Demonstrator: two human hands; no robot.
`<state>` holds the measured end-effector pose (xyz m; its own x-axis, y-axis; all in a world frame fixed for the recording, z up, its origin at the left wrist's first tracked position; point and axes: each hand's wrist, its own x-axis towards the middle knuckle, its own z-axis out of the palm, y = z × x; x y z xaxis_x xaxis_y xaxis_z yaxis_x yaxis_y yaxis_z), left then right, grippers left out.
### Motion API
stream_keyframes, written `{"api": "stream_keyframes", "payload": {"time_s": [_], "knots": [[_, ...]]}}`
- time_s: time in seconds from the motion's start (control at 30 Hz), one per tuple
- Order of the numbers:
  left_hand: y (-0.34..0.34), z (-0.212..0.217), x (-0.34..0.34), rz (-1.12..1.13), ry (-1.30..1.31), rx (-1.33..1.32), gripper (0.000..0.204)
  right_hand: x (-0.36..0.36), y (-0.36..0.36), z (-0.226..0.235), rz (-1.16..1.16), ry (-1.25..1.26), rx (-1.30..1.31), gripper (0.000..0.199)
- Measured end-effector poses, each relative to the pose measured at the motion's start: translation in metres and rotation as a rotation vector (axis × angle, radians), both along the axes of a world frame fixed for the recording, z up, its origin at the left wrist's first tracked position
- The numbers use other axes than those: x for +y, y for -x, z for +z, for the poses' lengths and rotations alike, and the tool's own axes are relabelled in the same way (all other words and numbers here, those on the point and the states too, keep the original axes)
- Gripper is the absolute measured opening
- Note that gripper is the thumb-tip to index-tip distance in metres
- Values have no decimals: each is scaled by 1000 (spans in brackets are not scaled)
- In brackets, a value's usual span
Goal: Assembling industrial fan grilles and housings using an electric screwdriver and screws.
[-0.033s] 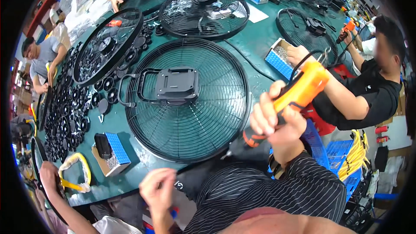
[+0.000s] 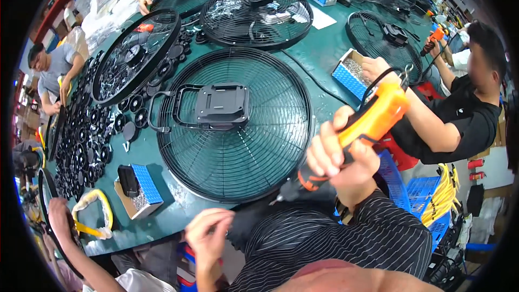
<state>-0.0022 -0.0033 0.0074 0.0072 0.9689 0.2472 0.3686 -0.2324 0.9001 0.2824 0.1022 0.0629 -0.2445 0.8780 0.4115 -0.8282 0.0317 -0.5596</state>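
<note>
My right hand (image 2: pixel 343 157) is wrapped round an orange and black electric screwdriver (image 2: pixel 379 112), held tilted above the table's near edge. Its bit points down and left toward my left hand (image 2: pixel 208 232), whose thumb and fingers are pinched together; anything between them is too small to make out. In front of me a big round black wire fan guard (image 2: pixel 270 146) lies on the green table. A black motor housing (image 2: pixel 223 104) with a curved bracket (image 2: pixel 161 112) sits on the guard. Neither hand touches the guard.
A blue and white box of screws (image 2: pixel 145 197) stands left of the guard, another screw box (image 2: pixel 350 73) to its right. Many small black round parts (image 2: pixel 86 143) cover the table's left. More fan guards (image 2: pixel 257 21) lie beyond. Co-workers flank me; blue crates (image 2: pixel 424 189) stand at right.
My left hand has shifted slightly right and up, nearer the screwdriver's bit. The screwdriver's tip has moved a little left and down in my right hand.
</note>
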Motion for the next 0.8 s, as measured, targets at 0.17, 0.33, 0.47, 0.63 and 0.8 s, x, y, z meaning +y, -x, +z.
{"api": "stream_keyframes", "payload": {"time_s": [0.17,0.33,0.47,0.63,0.8], "knots": [[-39,-24,-6,-105,134,-615,11,-13,30,-1,96,-34,30,36],[-38,-32,-5,-164,197,-808,15,-21,36,1,-42,-26,13,36],[-35,-41,-9,-202,318,-957,15,-28,40,-2,-56,-77,5,35],[-36,-47,-16,-234,411,-1076,15,-31,39,-7,-8,-101,22,37],[-36,-51,-22,-216,402,-1070,11,-27,43,-3,22,-61,-24,36]]}}
